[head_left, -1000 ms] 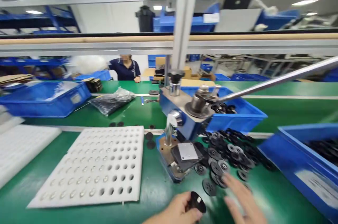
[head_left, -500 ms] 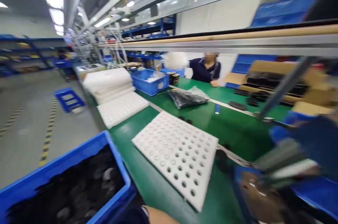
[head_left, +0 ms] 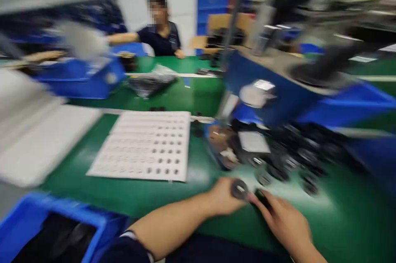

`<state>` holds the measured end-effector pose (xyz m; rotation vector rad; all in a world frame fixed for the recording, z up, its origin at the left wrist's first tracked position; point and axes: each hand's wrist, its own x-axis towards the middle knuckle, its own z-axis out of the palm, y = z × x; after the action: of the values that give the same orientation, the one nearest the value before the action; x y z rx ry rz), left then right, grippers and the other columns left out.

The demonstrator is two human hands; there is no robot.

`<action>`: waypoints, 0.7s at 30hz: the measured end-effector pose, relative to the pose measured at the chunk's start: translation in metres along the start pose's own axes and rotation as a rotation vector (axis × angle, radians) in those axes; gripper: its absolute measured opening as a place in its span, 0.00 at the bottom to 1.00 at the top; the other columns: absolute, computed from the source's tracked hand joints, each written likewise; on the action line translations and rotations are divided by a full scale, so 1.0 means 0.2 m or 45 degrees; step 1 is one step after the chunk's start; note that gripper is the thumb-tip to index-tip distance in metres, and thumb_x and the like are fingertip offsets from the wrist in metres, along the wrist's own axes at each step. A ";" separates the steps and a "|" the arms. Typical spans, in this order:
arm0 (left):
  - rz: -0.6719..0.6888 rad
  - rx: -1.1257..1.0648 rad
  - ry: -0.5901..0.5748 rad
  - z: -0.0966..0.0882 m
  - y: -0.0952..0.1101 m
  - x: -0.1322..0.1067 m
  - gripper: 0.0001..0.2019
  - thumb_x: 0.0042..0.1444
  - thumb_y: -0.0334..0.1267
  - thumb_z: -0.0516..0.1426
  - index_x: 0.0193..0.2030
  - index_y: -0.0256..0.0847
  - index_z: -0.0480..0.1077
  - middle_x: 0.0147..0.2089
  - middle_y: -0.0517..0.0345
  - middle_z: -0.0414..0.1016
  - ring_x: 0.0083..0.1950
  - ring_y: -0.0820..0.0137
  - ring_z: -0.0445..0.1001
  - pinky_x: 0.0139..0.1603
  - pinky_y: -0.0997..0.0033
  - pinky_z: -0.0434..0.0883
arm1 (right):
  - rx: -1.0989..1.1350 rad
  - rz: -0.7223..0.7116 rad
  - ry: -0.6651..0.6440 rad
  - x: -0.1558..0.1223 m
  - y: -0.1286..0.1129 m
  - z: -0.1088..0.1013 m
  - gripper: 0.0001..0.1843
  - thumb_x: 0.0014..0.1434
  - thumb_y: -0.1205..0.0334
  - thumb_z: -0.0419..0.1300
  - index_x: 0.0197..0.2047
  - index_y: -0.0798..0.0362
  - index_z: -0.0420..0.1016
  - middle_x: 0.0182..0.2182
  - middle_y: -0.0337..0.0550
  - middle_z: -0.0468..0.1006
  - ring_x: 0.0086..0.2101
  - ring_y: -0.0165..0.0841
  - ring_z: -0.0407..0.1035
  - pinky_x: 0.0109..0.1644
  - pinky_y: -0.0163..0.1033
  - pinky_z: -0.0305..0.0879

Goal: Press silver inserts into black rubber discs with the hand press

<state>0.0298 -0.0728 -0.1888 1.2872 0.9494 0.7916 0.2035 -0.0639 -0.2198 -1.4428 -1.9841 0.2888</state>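
Low in the head view, my left hand [head_left: 223, 197] is closed around a round black part [head_left: 239, 189] with a pale spot at its centre. Right beside it, my right hand [head_left: 287, 219] has its fingers bent around a small dark piece [head_left: 262, 199], too blurred to name. The fingertips of the two hands almost meet. Just beyond them, several loose round black parts [head_left: 287, 159] lie on the green tabletop [head_left: 349, 221]. To the left of the hands is a white foam sheet [head_left: 136, 151] with rows of holes, several of them dark.
A blue bin [head_left: 102, 230] of black parts stands at the lower left. White foam sheets [head_left: 27, 143] are stacked behind it. A blue machine base [head_left: 266, 85] rises at the right. A bagged black item [head_left: 153, 83] lies farther back; a co-worker [head_left: 159, 34] reaches out opposite.
The view has swung to the right and down. Both hands now show together over the tabletop, holding dark parts; earlier only a bit of forearm showed. The co-worker's arm is now stretched sideways.
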 end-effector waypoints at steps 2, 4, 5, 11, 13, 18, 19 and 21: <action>-0.012 0.063 0.071 0.06 0.03 0.01 0.21 0.53 0.54 0.64 0.26 0.39 0.64 0.24 0.65 0.63 0.27 0.75 0.60 0.29 0.74 0.61 | -0.253 0.099 -0.032 -0.13 0.03 -0.20 0.33 0.66 0.37 0.51 0.49 0.59 0.78 0.30 0.46 0.78 0.29 0.34 0.71 0.36 0.39 0.71; 0.013 0.145 0.113 0.04 0.03 0.05 0.20 0.54 0.54 0.62 0.26 0.40 0.63 0.25 0.65 0.61 0.29 0.74 0.60 0.31 0.73 0.62 | -0.415 0.136 -0.099 -0.15 0.04 -0.28 0.32 0.64 0.38 0.55 0.53 0.59 0.77 0.31 0.50 0.78 0.33 0.40 0.72 0.38 0.42 0.70; 0.014 0.186 0.100 0.03 0.03 0.07 0.19 0.55 0.53 0.61 0.27 0.40 0.63 0.25 0.65 0.62 0.29 0.73 0.61 0.32 0.73 0.62 | -0.451 0.153 -0.116 -0.14 0.06 -0.29 0.32 0.62 0.38 0.58 0.54 0.58 0.76 0.33 0.51 0.77 0.36 0.42 0.71 0.41 0.43 0.70; 0.016 0.294 0.076 0.02 0.02 0.05 0.17 0.56 0.50 0.59 0.27 0.41 0.63 0.25 0.64 0.61 0.29 0.72 0.60 0.31 0.73 0.61 | -0.410 0.169 -0.083 -0.17 0.07 -0.25 0.26 0.63 0.44 0.60 0.54 0.57 0.73 0.35 0.49 0.74 0.38 0.40 0.68 0.44 0.45 0.68; 0.010 0.280 0.085 0.03 0.03 0.05 0.17 0.56 0.51 0.59 0.27 0.41 0.62 0.25 0.64 0.60 0.29 0.72 0.60 0.32 0.73 0.62 | -0.381 0.150 -0.085 -0.18 0.07 -0.26 0.27 0.64 0.45 0.60 0.56 0.58 0.71 0.36 0.49 0.74 0.38 0.40 0.68 0.45 0.46 0.68; -0.033 0.245 0.070 0.03 0.04 0.06 0.18 0.55 0.52 0.59 0.25 0.41 0.62 0.24 0.65 0.59 0.28 0.73 0.59 0.31 0.73 0.61 | -0.352 0.162 -0.098 -0.18 0.08 -0.28 0.21 0.64 0.46 0.61 0.49 0.55 0.74 0.36 0.48 0.74 0.38 0.41 0.68 0.44 0.45 0.67; -0.044 0.245 0.071 0.03 0.05 0.06 0.19 0.55 0.52 0.60 0.25 0.41 0.61 0.24 0.65 0.58 0.27 0.73 0.58 0.31 0.73 0.60 | -0.352 0.177 -0.081 -0.18 0.08 -0.28 0.21 0.64 0.45 0.60 0.48 0.55 0.74 0.36 0.49 0.74 0.39 0.41 0.68 0.44 0.45 0.67; -0.060 0.243 0.065 0.03 0.05 0.06 0.20 0.55 0.52 0.59 0.24 0.41 0.60 0.23 0.66 0.56 0.26 0.74 0.56 0.29 0.73 0.58 | -0.354 0.205 -0.035 -0.18 0.07 -0.27 0.22 0.65 0.45 0.58 0.48 0.56 0.74 0.37 0.52 0.74 0.40 0.43 0.67 0.45 0.48 0.66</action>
<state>0.0402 -0.0629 -0.1798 1.4095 1.1135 0.7131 0.2545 -0.1017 -0.2002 -1.7862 -1.9923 0.1046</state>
